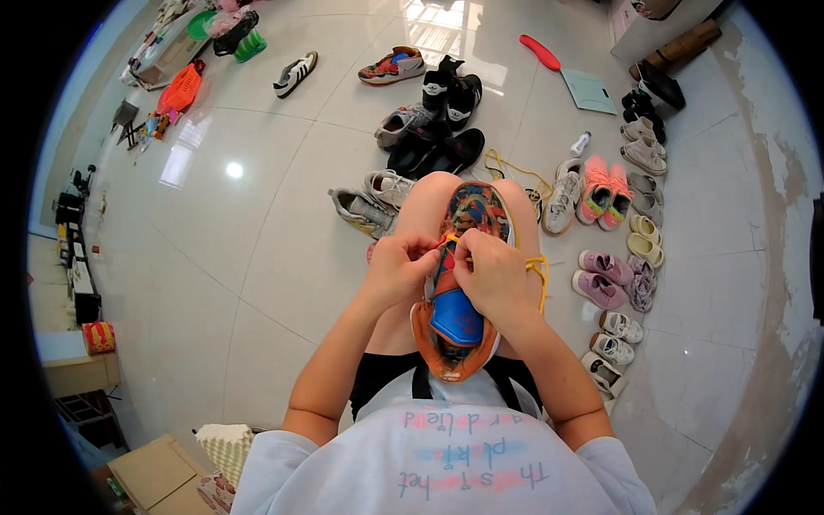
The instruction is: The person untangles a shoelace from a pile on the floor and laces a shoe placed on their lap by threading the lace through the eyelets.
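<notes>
A multicoloured sneaker (453, 360) with orange trim and a blue tongue rests on my lap, toe pointing away from me. A yellow shoelace (544, 279) crosses its eyelet area, and a loose length hangs beyond the right side. My left hand (402, 268) pinches at the lace on the left eyelet edge. My right hand (495, 276) is closed over the middle of the lacing, its fingertips close to the left ones and on the lace. The fingers hide part of the eyelets.
Ahead on the tiled floor lie several shoes, including black slip-ons (436, 153) and a patterned sneaker (392, 66). More pairs line the right side, among them pink sneakers (605, 193). A dustpan (589, 90) lies farther off. An orange basket (180, 88) is at far left.
</notes>
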Motion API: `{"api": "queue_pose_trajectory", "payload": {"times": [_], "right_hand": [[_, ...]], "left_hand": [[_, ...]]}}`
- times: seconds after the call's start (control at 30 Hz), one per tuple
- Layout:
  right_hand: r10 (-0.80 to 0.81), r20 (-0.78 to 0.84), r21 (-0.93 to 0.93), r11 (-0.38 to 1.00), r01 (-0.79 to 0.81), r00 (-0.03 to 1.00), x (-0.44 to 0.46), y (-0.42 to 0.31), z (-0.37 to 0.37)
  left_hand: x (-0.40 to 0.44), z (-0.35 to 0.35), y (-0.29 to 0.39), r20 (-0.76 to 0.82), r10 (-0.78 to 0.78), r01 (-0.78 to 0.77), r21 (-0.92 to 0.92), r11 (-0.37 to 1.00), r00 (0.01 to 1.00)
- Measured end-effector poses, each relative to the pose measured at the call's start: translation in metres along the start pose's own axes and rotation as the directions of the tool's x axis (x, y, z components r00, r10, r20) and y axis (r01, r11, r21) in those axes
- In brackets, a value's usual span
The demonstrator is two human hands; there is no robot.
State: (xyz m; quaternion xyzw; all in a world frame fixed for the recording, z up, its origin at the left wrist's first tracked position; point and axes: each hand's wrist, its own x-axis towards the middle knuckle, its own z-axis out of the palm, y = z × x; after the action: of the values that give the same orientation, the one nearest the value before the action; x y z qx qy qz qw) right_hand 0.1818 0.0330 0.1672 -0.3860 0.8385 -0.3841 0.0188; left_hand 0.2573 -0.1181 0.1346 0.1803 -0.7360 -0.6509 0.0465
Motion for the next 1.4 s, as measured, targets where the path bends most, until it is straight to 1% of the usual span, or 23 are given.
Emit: {"api": "queue_pose_trajectory", "payload": {"times": [0.17, 0.23, 0.33, 0.47, 0.53, 0.57, 0.63, 0.77, 0.93, 1.07, 1.13, 1.17, 1.3, 1.33, 1.4], "right_hand": [[-0.009, -0.021, 0.025, 1.0, 0.009, 1.0, -0.001, 0.001, 0.002], [0.012, -0.024, 0.123, 0.992, -0.009, 1.0, -0.002, 0.002, 0.003], [0.017, -0.018, 0.161, 0.987, -0.014, 1.0, -0.002, 0.002, 0.003], [0.001, -0.049, 0.161, 0.987, 0.007, 0.999, -0.002, 0.004, 0.006], [-0.009, -0.052, 0.099, 0.995, 0.014, 0.999, -0.002, 0.005, 0.007], [-0.009, -0.052, 0.099, 0.995, 0.014, 0.999, -0.002, 0.005, 0.008], [-0.044, -0.047, 0.041, 0.998, 0.046, 0.998, -0.002, 0.006, 0.008], [-0.06, -0.024, 0.036, 0.998, 0.061, 0.998, 0.0, 0.005, 0.006], [-0.149, -0.036, -0.032, 0.989, 0.148, 0.988, 0.004, 0.011, 0.003], [-0.173, -0.044, -0.027, 0.985, 0.172, 0.984, 0.004, 0.014, 0.005], [-0.145, -0.039, -0.018, 0.989, 0.144, 0.989, 0.004, 0.014, 0.006], [-0.144, -0.038, -0.018, 0.989, 0.143, 0.989, 0.004, 0.013, 0.007], [-0.137, -0.101, 0.033, 0.989, 0.141, 0.985, 0.002, 0.017, 0.013], [-0.14, -0.122, 0.051, 0.988, 0.147, 0.983, 0.001, 0.018, 0.014], [-0.143, -0.114, 0.045, 0.988, 0.149, 0.983, 0.001, 0.018, 0.013]], "left_hand": [[0.0, 0.0, -0.005, -0.011, -0.011, 0.011, 0.006, 1.0, 1.0], [0.0, -0.001, -0.005, -0.012, -0.019, 0.02, 0.018, 1.0, 1.0], [0.0, 0.0, -0.003, -0.014, -0.008, 0.008, 0.0, 1.0, 1.0], [0.0, 0.0, -0.002, -0.013, -0.005, 0.005, -0.004, 1.0, 1.0], [0.0, -0.001, -0.003, -0.013, -0.005, 0.005, 0.002, 1.0, 1.0], [0.001, -0.001, -0.004, -0.007, -0.009, 0.009, 0.011, 1.0, 1.0], [0.001, -0.001, -0.006, 0.0, -0.014, 0.014, 0.021, 1.0, 1.0], [-0.001, -0.001, -0.006, -0.001, -0.021, 0.021, -0.017, 1.0, 1.0], [-0.004, -0.001, 0.006, -0.006, -0.065, 0.065, -0.057, 0.996, 0.998], [-0.001, 0.0, 0.0, -0.003, -0.042, 0.042, -0.08, 0.996, 0.999], [0.0, -0.001, -0.006, -0.009, -0.041, 0.04, -0.076, 0.996, 0.999], [0.001, -0.001, -0.01, -0.016, -0.023, 0.021, -0.107, 0.994, 1.0], [0.002, -0.004, -0.012, -0.001, 0.003, -0.003, -0.162, 0.987, 1.0], [0.001, -0.004, -0.01, -0.001, 0.002, -0.002, -0.161, 0.987, 1.0], [-0.001, -0.003, -0.004, 0.018, -0.038, 0.04, -0.15, 0.988, 0.999]]}}
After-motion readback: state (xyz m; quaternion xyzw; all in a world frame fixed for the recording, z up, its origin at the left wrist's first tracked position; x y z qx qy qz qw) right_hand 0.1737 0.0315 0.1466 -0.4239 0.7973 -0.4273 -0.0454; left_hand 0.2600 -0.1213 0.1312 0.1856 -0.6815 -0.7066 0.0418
